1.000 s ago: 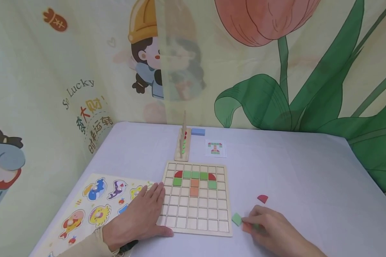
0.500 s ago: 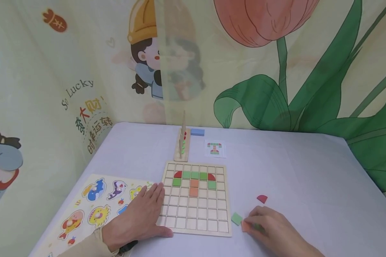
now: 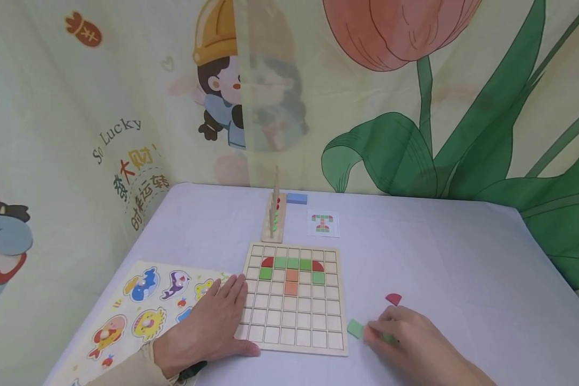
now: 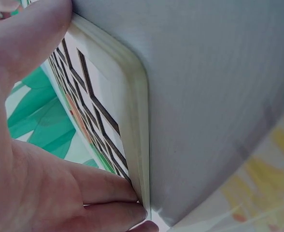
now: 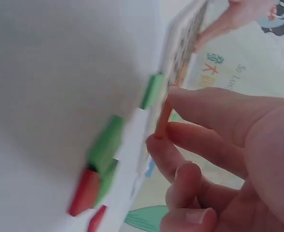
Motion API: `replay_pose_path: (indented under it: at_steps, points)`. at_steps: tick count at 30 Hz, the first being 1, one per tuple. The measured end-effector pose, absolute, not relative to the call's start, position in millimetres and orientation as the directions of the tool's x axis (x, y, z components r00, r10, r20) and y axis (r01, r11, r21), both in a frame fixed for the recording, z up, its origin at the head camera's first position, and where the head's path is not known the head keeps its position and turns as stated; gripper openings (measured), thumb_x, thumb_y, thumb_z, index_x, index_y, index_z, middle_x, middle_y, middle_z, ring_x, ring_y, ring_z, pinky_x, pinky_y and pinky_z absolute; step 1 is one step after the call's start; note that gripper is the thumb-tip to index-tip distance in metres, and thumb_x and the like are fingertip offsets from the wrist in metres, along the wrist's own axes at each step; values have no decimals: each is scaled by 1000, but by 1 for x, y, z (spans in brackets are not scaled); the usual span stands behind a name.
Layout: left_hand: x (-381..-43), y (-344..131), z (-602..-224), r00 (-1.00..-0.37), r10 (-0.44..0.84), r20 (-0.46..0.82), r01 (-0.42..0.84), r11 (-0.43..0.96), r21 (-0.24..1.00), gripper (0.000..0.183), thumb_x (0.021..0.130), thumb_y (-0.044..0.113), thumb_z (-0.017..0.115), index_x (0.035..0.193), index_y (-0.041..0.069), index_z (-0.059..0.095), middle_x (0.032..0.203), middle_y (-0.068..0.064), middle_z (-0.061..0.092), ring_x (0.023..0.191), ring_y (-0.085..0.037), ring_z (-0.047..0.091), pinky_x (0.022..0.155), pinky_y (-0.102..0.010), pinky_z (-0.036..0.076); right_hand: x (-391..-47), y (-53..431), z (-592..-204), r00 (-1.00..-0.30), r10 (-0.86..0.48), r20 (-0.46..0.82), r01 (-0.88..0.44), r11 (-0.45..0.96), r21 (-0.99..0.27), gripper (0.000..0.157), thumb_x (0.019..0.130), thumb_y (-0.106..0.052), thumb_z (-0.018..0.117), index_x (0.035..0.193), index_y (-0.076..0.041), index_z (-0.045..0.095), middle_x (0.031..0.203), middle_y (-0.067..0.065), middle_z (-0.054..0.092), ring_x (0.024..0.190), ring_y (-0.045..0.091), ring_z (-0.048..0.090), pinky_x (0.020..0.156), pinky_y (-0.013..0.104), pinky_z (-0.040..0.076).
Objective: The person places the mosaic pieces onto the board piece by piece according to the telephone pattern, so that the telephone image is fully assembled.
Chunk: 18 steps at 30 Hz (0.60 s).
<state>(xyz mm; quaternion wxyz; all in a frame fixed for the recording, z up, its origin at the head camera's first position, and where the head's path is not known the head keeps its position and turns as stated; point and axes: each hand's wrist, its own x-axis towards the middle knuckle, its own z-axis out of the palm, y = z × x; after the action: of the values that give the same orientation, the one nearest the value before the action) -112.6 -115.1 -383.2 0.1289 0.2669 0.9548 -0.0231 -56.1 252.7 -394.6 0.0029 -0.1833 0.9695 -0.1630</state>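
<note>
A wooden grid board lies mid-table, with red quarter-round, green and orange tiles in its upper rows. My left hand rests along the board's left edge, fingers straight and thumb at the lower left corner. The left wrist view shows fingertips touching the board's side. Right of the board, my right hand pinches an orange square tile between thumb and finger. Near that hand lie a green tile, a red quarter-round tile and another green tile, partly hidden.
Behind the board stand a wooden peg stand, a blue block and a pattern card. A sea-animal knob puzzle lies at the left, partly under my left arm. A printed curtain hangs behind the table.
My right hand keeps its pinch on the orange tile and has shifted only slightly. The left hand and the board's tiles have not moved.
</note>
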Motion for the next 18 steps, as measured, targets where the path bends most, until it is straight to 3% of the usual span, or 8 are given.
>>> replay_pose_path:
  at_steps: [4,13,18]
  points:
    - [-113,-115,-384,-825,505,-256,516,856,25,123,75,85,64,154,-6,39,164,-23,35,154,-37,35,125,-57,29,-65,247,-386,-928,-356,114,-373,863,-341,16,87,-26,82,103,-27,83,85,-20,62,75,-6,49,63,14,49]
    - [-112,-116,-384,-824,505,-258,520,854,13,123,75,86,63,154,-6,39,165,-23,35,154,-36,34,125,-56,29,-100,211,-380,-889,-441,121,-451,805,-385,24,88,-26,82,111,-21,82,89,-13,67,75,0,51,57,14,44]
    - [-112,-116,-384,-824,508,-252,519,854,22,123,75,85,63,154,-6,38,165,-23,34,154,-36,34,125,-57,29,-117,187,-383,-845,-520,126,-522,749,-409,21,90,-27,79,110,-19,82,90,-10,69,79,3,54,63,15,47]
